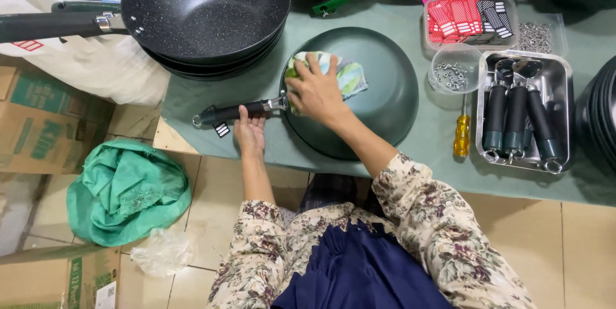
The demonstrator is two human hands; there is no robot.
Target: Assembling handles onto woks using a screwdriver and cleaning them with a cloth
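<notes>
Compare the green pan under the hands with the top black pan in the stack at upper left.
The green pan lies upside down on the table, smooth matte back showing; the black pan sits upright on a stack, speckled inside showing. The green pan is handled: the left hand grips its handle and the right hand presses a cloth on it; the black pan is untouched. Both are round with one long dark handle pointing left.

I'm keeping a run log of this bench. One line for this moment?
left hand: grips handle | right hand: presses cloth on upturned green pan | screwdriver beside
</notes>
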